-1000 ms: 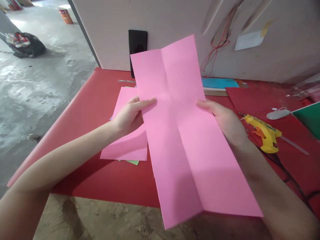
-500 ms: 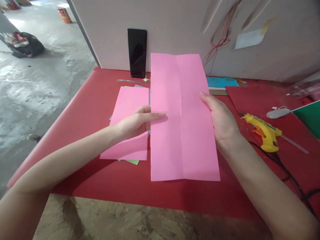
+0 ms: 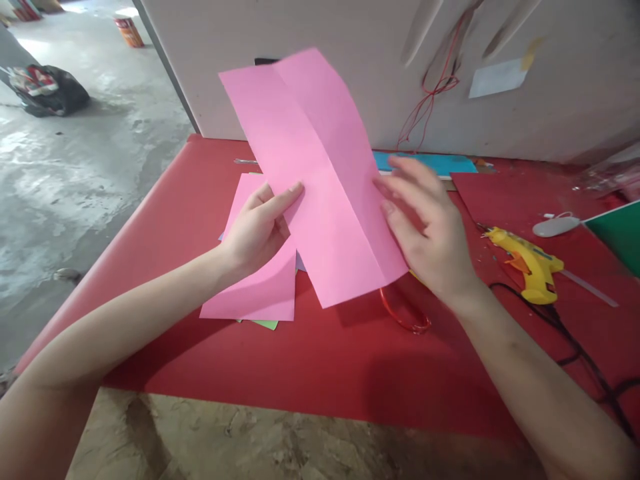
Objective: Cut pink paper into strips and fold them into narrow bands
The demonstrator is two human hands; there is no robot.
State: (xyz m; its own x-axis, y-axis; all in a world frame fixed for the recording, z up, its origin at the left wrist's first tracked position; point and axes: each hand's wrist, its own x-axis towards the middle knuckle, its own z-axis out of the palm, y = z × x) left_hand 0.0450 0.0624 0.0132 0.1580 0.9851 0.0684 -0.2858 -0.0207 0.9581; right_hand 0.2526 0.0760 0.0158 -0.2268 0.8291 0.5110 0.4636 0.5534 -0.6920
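One creased pink sheet [image 3: 320, 173] is tilting in mid-air above the red desk [image 3: 320, 380], its long fold running down it at a slant. The left hand [image 3: 263, 223] is clamping its left edge, thumb on the near face, other fingers partly disappearing behind the paper. The right hand [image 3: 430, 223] is hovering at the right edge, blurring a bit; its grip is standing apart, thumb away from fingers, and whether the fingertips are touching the paper, cannot tell. The sheet is hiding nearly all of a dark object [image 3: 265, 61] against the wall, only a top strip showing. Below, a flat pink sheet [image 3: 250, 300] is lying partly covered by the left hand, green paper [image 3: 266, 325] peeking out underneath. A red loop [image 3: 413, 328] is sticking out below the held sheet, the rest being hidden, so unclear what it belongs to. A yellow glue gun [image 3: 523, 263] is lying right of the right hand. A green board [image 3: 620, 237] is getting cut off by the frame edge.
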